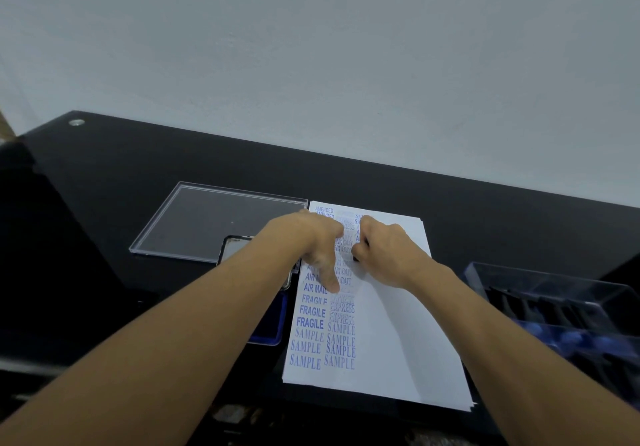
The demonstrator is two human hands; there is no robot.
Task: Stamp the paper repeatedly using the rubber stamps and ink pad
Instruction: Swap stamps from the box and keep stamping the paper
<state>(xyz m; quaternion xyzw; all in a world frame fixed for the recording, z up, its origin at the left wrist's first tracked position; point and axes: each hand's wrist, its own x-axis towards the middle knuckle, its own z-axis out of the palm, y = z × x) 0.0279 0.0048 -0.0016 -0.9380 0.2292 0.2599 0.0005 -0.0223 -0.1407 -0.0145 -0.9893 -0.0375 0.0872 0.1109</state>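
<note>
Left hand (313, 248) lies flat, fingers spread, pinning the smooth white paper (398, 324) to the glossy black bench (485, 210). Right hand (384, 255) sits just beside it, clenched round what looks like a small dark stamp (356, 258), mostly hidden. The sheet's long side runs away from the person. The blue ink pad (272, 328) sits left, under the left forearm, so re-inking likely means a cross-body reach.

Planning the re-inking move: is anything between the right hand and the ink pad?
Yes: the left hand and its forearm lie between the right hand and the blue ink pad, the forearm hiding most of it.
</note>
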